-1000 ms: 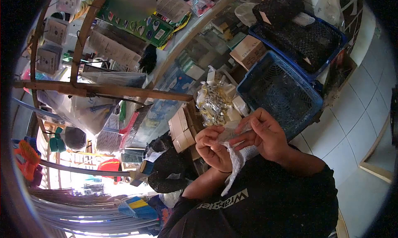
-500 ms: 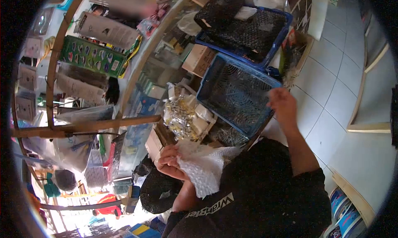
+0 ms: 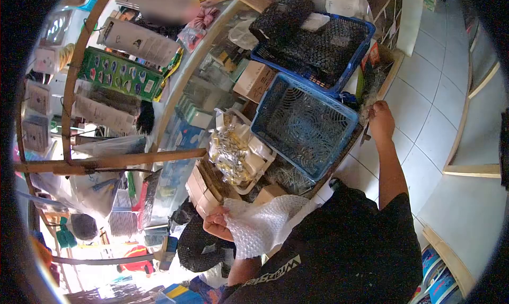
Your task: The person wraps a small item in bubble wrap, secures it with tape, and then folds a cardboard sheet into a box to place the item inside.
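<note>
My left hand (image 3: 217, 223) is closed on the edge of a sheet of white bubble wrap (image 3: 260, 224), which hangs loosely in front of my dark shirt. On the other side, my right hand (image 3: 381, 122) is held above the tiled floor, near the corner of the blue crate. From its closed fingers a short dark tool (image 3: 365, 136) points down; its kind is too small to make out. The empty-looking blue plastic crate (image 3: 307, 125) lies between the two hands. Beside it stands a white basket (image 3: 245, 189) with shiny silver-and-yellow packets (image 3: 230, 150).
A second blue crate (image 3: 366, 49) holds black bubble wrap (image 3: 318, 49). Cardboard boxes (image 3: 254, 81) stand next to the crates. A wooden beam (image 3: 132, 159) juts in from the left, below hanging goods. White tiles (image 3: 419, 102) cover the floor on the right.
My right hand has moved right and slightly up, away from the blue crate, and the dark tool now shows in it. My left hand has dropped slightly, still gripping the bubble wrap.
</note>
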Available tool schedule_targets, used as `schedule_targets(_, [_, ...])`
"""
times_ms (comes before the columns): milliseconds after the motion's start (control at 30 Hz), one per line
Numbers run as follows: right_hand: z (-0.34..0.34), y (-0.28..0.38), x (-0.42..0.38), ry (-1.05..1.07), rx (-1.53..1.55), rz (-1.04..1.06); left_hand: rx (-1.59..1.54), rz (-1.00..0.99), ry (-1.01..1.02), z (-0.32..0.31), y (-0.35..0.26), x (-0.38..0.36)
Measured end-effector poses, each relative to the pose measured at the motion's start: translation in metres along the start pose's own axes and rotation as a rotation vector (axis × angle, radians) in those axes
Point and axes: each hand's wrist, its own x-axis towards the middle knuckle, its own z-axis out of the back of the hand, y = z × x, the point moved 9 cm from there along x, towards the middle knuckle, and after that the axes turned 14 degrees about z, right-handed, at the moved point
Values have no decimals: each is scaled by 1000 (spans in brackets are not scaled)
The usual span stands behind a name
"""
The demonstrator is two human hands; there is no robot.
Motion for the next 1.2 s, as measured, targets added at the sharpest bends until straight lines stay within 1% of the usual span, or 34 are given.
schedule_targets(67, [0,-4,-1,-11,-28,34,-1,-16,17,6,0,0])
schedule_targets(167, [-9,-7,-4,122,-116,60,-26,-31,47,13,0,0])
schedule_targets(267, [-6,-2,-3,93,-143,130,-68,-20,56,24,5,0])
schedule_targets(367, [-6,10,-3,300,-267,77,-126,3,60,39,13,-2])
schedule_targets(433, [1,21,-8,270,-318,135,-168,35,61,53,24,0])
schedule_targets(467, [5,26,-10,267,-353,168,-267,67,109,59,32,4])
schedule_targets(500, [6,34,-13,265,-383,208,-498,139,230,64,46,11])
schedule_targets(533, [14,45,-13,252,-389,200,-906,261,473,61,56,17])
schedule_targets(600, [30,70,-16,239,-393,209,-1106,360,603,79,69,25])
schedule_targets(633, [32,72,-18,126,-321,291,-804,215,276,94,40,33])
schedule_targets(667, [32,75,-21,13,-239,371,-447,178,-75,110,12,35])
schedule_targets(733, [40,110,-27,277,92,172,-131,133,-140,126,-17,52])
schedule_targets(767, [50,146,-37,323,310,138,-439,352,-123,135,-2,59])
schedule_targets(800, [54,185,-56,369,523,96,-606,432,-98,140,1,65])
schedule_targets(833, [62,234,-74,343,665,308,-776,514,-87,145,3,70])
schedule_targets(867, [73,282,-95,313,806,517,-788,474,-79,146,-5,76])
schedule_targets(900, [80,333,-119,498,830,602,-802,436,-67,152,-12,83])
schedule_targets(933, [86,377,-148,640,962,661,-888,407,13,155,-13,90])
schedule_targets(967, [90,411,-173,682,904,770,-973,384,96,158,-14,96])
schedule_targets(1000, [91,436,-196,721,841,877,-964,448,47,156,-15,95])
schedule_targets(1033, [80,452,-214,738,835,881,-959,520,1,158,-15,94])
schedule_targets(1067, [68,462,-227,756,824,879,-1098,544,136,151,-20,94])
schedule_targets(1133, [48,472,-242,1088,811,699,-363,121,105,166,-40,102])
schedule_targets(1167, [41,469,-247,1245,791,592,-349,190,216,156,-31,102])
schedule_targets(1200, [39,464,-236,1072,875,677,-325,259,328,146,-22,101])
